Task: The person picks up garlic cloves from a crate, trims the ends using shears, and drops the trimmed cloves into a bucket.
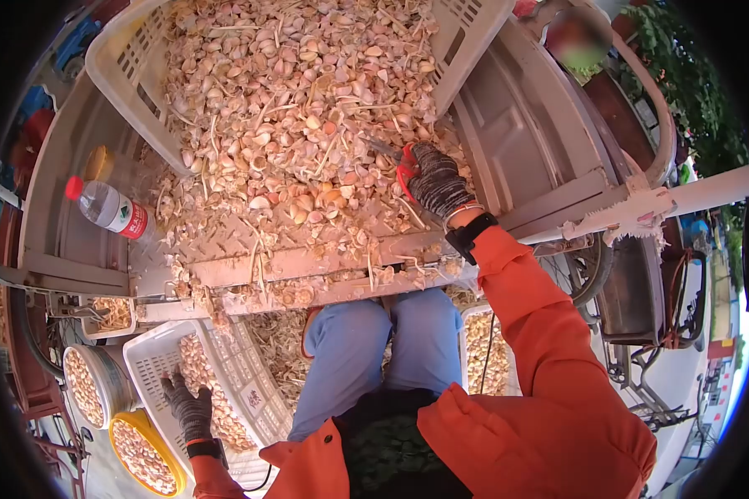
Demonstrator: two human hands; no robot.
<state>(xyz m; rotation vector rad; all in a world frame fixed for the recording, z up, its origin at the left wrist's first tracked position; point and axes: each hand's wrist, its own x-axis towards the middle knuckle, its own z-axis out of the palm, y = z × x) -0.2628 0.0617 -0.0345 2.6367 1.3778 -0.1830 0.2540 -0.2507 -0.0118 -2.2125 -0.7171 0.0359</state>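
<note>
My right hand [437, 181], in a dark striped knit glove, is closed around red-handled scissors [407, 170]. Their metal blades point left over a large heap of garlic [300, 108] on the cart bed. Loose cloves, bulbs and dry stalks make up the heap. At the lower left, my gloved left hand [190, 407] reaches into a white slotted crate [154, 356]. Its fingers look spread over the garlic cloves [198, 366] in there, and I make out nothing in its grasp.
A tipped white crate [112, 62] borders the heap on the left. A red-capped plastic bottle [108, 208] lies on the cart bed. Below stand a yellow bucket [175, 470] and a white bucket [108, 374], both holding cloves. The cart's metal edge [308, 262] runs before my knees.
</note>
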